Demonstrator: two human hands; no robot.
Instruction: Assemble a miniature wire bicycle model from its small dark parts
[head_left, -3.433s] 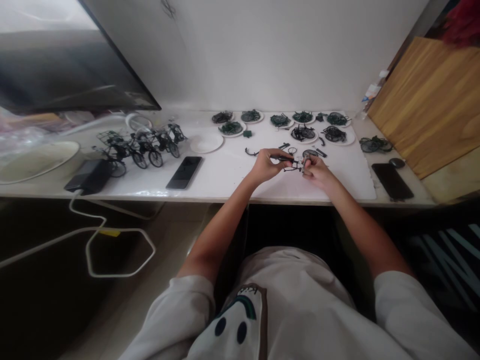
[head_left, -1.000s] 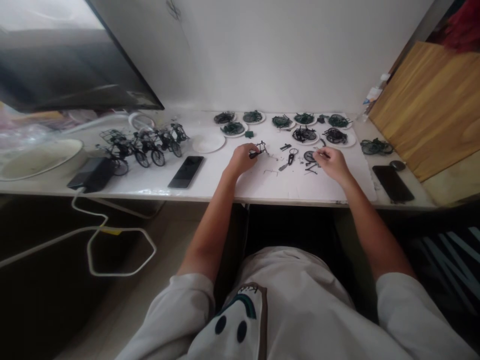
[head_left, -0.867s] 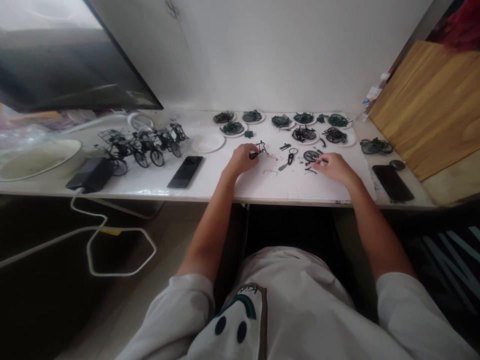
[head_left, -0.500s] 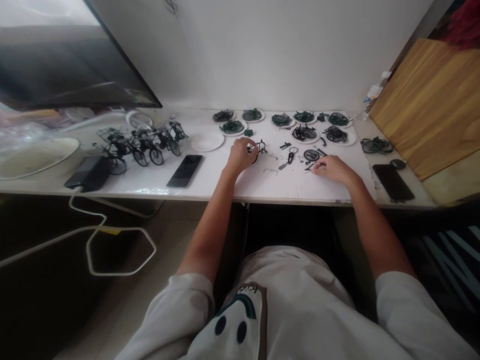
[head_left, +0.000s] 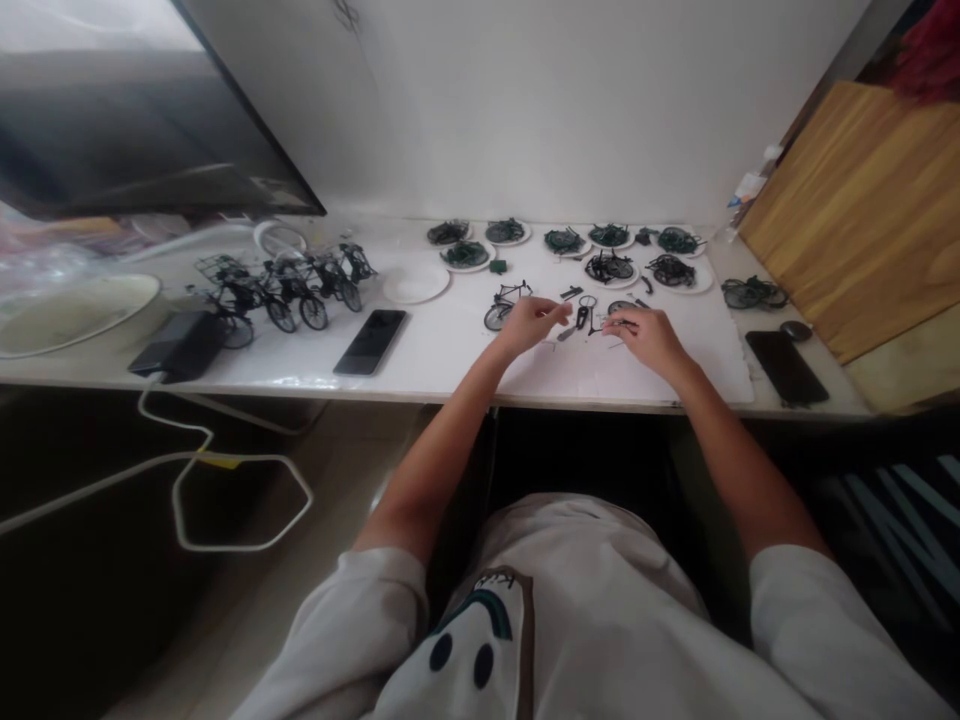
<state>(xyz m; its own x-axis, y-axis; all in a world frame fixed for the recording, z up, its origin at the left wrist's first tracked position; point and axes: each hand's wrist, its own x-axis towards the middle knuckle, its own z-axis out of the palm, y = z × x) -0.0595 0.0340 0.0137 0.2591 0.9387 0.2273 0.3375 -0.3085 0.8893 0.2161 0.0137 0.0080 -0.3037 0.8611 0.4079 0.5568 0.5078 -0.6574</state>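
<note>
Head view: white plates [head_left: 703, 281] near the wall [head_left: 570, 110] held tangled green and black bicycle parts [head_left: 671, 270], single pieces hard to make out. Basin [head_left: 140, 322] cut off by the left edge, contents unclear. My left hand [head_left: 532, 325] was loosely curled, thumb and fingers slightly apart. My right hand [head_left: 646, 337] pinched a thin dark part [head_left: 594, 327], blurred. Small bicycle [head_left: 496, 317] was on the tabletop [head_left: 450, 370] beside my left hand, partly hidden by it. Loose wheel [head_left: 619, 307] partly covered by my right hand.
</note>
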